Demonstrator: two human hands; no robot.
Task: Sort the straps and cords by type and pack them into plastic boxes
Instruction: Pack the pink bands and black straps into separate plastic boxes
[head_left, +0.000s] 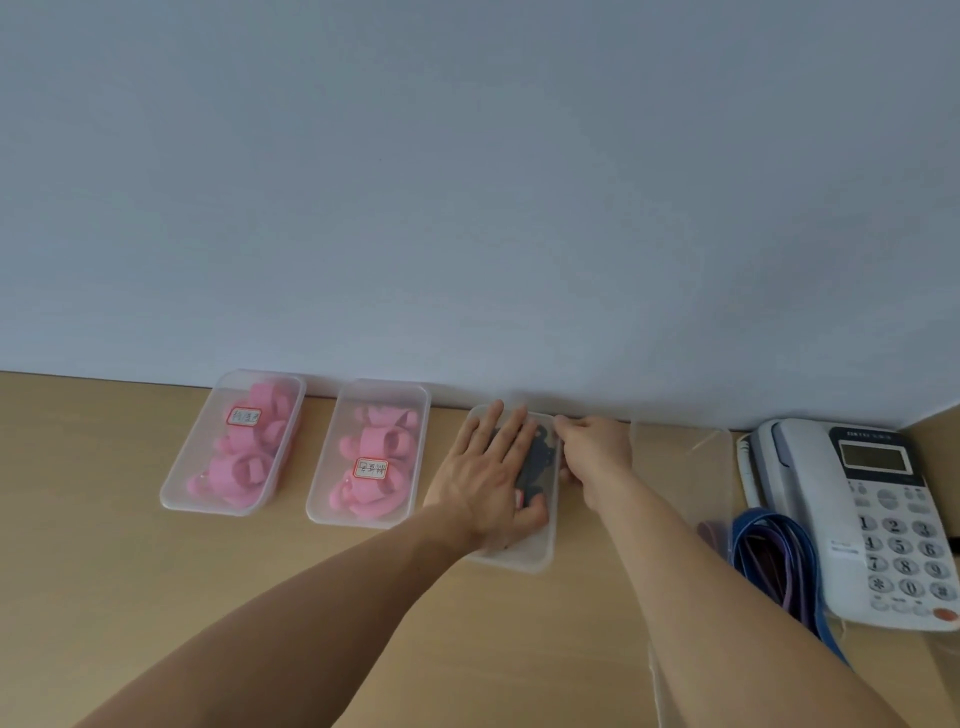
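Head view: box (537, 552) lies lengthwise toward the wall (467, 208).

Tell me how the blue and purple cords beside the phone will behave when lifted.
The cords lie in slack loops, so they should flop and sag. Strands overlap, so several may come up tangled. They look thin, so probably light.

Both bare arms extend from the near edge toward the far side. The left forearm (311, 597) runs diagonally from near left to centre. The left hand (485, 475) lies palm down, fingers (514, 431) straight and slightly spread. The right forearm (701, 571) enters from near right. The right hand (597, 452) sits just right of the left hand, knuckles up, fingers bent downward. Its grip is hidden.
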